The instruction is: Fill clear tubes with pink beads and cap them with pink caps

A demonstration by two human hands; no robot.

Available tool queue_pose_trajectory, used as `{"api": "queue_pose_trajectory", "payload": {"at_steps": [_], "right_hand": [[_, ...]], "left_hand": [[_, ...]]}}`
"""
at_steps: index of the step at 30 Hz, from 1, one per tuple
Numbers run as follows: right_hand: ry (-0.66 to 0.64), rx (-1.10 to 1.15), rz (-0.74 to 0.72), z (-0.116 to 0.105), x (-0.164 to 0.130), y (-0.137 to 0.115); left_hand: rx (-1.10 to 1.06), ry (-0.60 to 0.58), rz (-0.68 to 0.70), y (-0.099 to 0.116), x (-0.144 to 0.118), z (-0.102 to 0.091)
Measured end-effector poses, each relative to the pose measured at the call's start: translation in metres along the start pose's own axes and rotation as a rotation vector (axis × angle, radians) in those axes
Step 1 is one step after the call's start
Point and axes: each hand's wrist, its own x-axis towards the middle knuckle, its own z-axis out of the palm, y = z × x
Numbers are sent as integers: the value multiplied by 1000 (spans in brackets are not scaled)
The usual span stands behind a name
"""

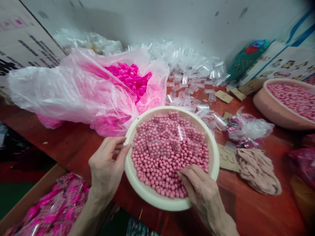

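A cream bowl (216,154) full of small pink balls (162,167) sits at the near edge of a red-brown table. Several small clear plastic bags (169,137) lie on top of the balls. My left hand (107,167) rests against the bowl's left rim, fingers curled; whether it pinches anything I cannot tell. My right hand (197,185) is inside the bowl at its near right side, fingertips down among the balls, with its grip hidden.
A big pink-tinted plastic bag (81,88) of bright pink caps (130,77) lies behind the bowl. Clear small containers (192,82) pile at the back. A second bowl of pink balls (287,105) stands right. Paper slips (227,159), filled packets (243,129) and a box of packets (56,209) surround.
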Motion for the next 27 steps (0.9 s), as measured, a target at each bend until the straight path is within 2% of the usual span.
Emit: {"api": "queue_pose_trajectory", "payload": {"at_steps": [5,7,10,12,16,19,24,25,27], "right_hand": [[-4,-9,-1,2,-1,3],[9,-20,-31,4,-2,5],[23,-36,-79,5,-1,8],[36,-35,-86,6,-1,8],[104,-9,-123,8,-1,9],[134,-9,-114,10,-3,9],[134,-16,-118,11,-6,12],[133,-21,-124,11,-6,12],[133,-30,-159,10,-5,15]], "left_hand": [[76,119,-4,-17,14,-17],[134,214,21,-21,24,-25],[217,379,73,-26,51,-41],[225,439,86,-32,77,-50],[197,399,84,-49,131,-55],[187,362,88,-58,154,-53],[268,376,200,-50,149,-60],[301,361,229,-50,146,-61],[395,246,247,-54,143,-63]]}}
